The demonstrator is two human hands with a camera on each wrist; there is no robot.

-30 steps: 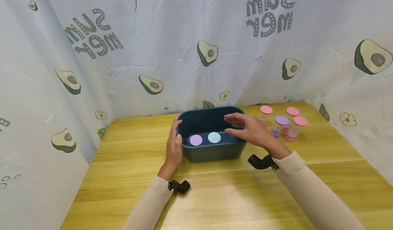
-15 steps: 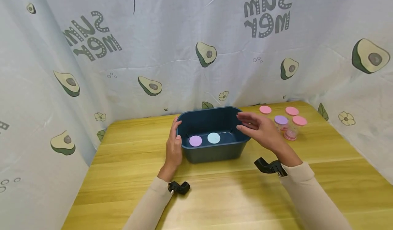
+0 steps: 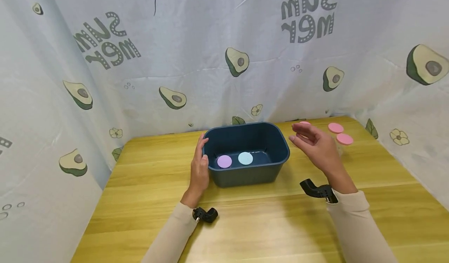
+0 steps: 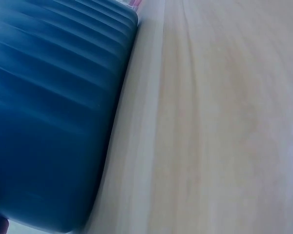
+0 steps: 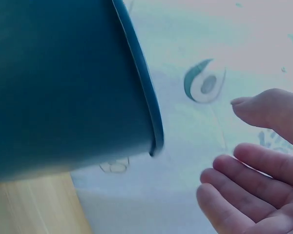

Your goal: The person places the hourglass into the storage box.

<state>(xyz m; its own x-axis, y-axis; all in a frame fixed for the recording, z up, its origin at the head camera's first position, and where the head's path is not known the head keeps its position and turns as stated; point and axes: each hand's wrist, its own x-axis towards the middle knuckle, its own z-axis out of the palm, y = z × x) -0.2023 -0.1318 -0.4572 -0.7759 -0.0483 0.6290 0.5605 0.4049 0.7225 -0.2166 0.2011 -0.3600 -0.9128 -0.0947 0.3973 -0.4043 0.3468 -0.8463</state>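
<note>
A dark blue rectangular bin [image 3: 245, 177] stands on the table. Inside it show two round tops, one purple [image 3: 224, 161] and one pale blue [image 3: 245, 158]. My left hand [image 3: 198, 169] rests along the bin's left end, fingers extended upward beside the rim. The left wrist view shows the bin's ribbed wall [image 4: 49, 97] close by. My right hand [image 3: 317, 146] hovers just right of the bin, apart from it, fingers loosely bent and holding nothing. In the right wrist view its fingers [image 5: 244, 185] are apart from the bin's rim [image 5: 149, 107].
Several small clear containers with round pink tops [image 3: 344, 139] stand at the table's back right, partly hidden behind my right hand. A white curtain [image 3: 210, 29] with avocado prints hangs behind the wooden table [image 3: 147, 185].
My right hand has moved right, from over the bin's right end to beside it, and now covers the purple-topped container. The left hand and the bin have stayed in place.
</note>
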